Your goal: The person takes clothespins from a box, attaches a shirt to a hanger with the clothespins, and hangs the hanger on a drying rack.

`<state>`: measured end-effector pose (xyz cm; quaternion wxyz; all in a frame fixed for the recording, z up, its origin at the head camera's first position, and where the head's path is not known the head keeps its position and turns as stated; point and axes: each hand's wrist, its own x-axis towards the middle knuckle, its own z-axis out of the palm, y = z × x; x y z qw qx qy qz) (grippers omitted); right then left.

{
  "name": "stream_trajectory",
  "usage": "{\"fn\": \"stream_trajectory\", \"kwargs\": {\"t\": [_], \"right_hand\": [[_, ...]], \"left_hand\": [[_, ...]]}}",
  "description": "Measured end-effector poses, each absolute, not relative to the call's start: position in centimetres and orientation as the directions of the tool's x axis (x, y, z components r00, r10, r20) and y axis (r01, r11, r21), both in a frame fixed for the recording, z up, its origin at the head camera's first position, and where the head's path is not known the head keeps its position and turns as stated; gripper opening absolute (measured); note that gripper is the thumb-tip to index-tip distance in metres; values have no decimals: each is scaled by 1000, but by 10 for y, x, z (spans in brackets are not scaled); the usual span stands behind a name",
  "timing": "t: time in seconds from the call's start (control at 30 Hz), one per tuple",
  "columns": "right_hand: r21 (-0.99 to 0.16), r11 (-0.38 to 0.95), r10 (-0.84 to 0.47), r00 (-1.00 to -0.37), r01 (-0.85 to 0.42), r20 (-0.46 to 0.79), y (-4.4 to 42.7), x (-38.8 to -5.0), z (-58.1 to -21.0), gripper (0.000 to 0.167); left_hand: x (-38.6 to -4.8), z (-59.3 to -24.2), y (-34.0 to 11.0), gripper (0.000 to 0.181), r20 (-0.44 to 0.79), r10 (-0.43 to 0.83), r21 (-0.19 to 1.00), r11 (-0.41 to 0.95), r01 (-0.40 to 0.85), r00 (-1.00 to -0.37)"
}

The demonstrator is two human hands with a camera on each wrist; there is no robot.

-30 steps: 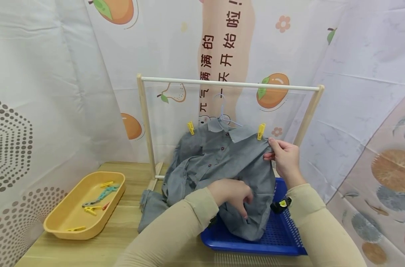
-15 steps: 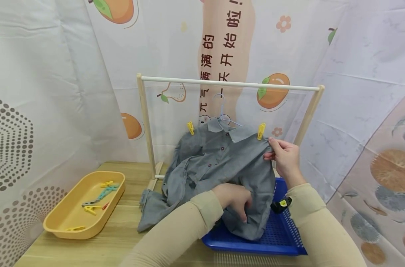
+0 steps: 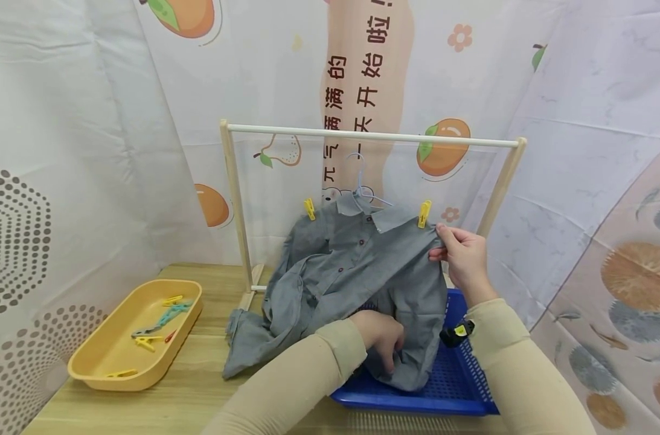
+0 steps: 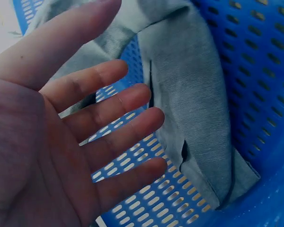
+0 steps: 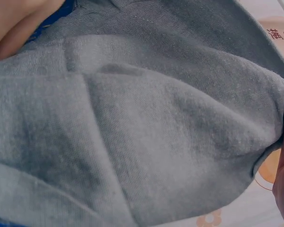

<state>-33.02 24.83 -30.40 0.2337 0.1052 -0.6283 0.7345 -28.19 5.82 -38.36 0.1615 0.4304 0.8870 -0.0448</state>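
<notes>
A grey button-up shirt (image 3: pixel 330 278) is on a pale wire hanger (image 3: pixel 360 175), its lower part bunched over the table and a blue basket. Yellow clothespins sit at both shoulders, a left clothespin (image 3: pixel 310 209) and a right clothespin (image 3: pixel 424 214). At the right shoulder, my right hand (image 3: pixel 467 260) pinches the cloth between thumb and fingers. My left hand (image 3: pixel 381 338) is low at the shirt's front, over the basket. In the left wrist view its fingers (image 4: pixel 118 101) are extended and spread, next to a hanging sleeve (image 4: pixel 187 94), holding nothing.
Behind the shirt stands a rack with a white bar (image 3: pixel 373 135) and wooden posts. The blue perforated basket (image 3: pixel 416 403) lies under the shirt. On the left is a yellow tray (image 3: pixel 80 365) holding several clothespins and teal-handled pliers (image 3: pixel 169 314). Printed curtains surround the table.
My left hand has shifted slightly down and left, and a gap between the shirt's front and the sleeve has widened. The right hand keeps its pinch on the shoulder.
</notes>
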Motion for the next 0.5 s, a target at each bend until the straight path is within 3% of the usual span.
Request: {"fn": "stream_trajectory", "kwargs": {"t": [0.17, 0.5], "right_hand": [[-870, -97, 213, -864, -484, 457, 247, -329, -302, 27], [-876, -96, 202, -871, -473, 448, 248, -329, -302, 28]], "left_hand": [[-278, -385, 60, 25, -335, 742, 28, 624, 781, -580], [-279, -385, 58, 40, -438, 711, 36, 626, 779, -551]]}}
